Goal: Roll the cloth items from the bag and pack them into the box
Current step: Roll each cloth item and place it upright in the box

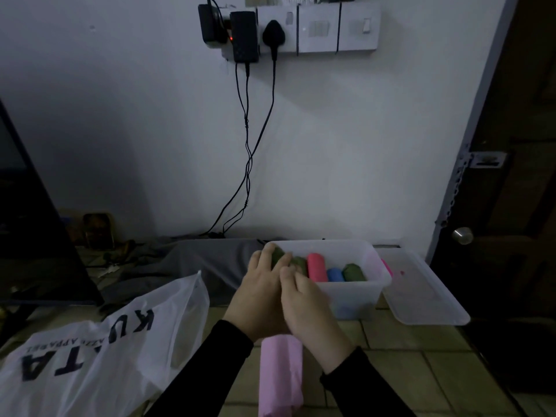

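A clear plastic box (374,284) stands on the tiled floor by the wall. Inside lie rolled cloths: a pink-red roll (316,266), a blue roll (335,274) and a dark green roll (353,272). At the box's left end my left hand (260,296) and my right hand (304,308) together hold an olive green roll (288,261), fingers curled over it. A light pink folded cloth (281,374) lies on the floor under my wrists. The white plastic bag (99,359) with dark lettering lies at the lower left.
The box's clear lid (421,296) lies right of the box, a pink item at its near edge. Grey fabric (192,260) is heaped along the wall behind. A dark screen (36,236) stands at left, cables hang from wall sockets (246,145), a door (511,206) is at right.
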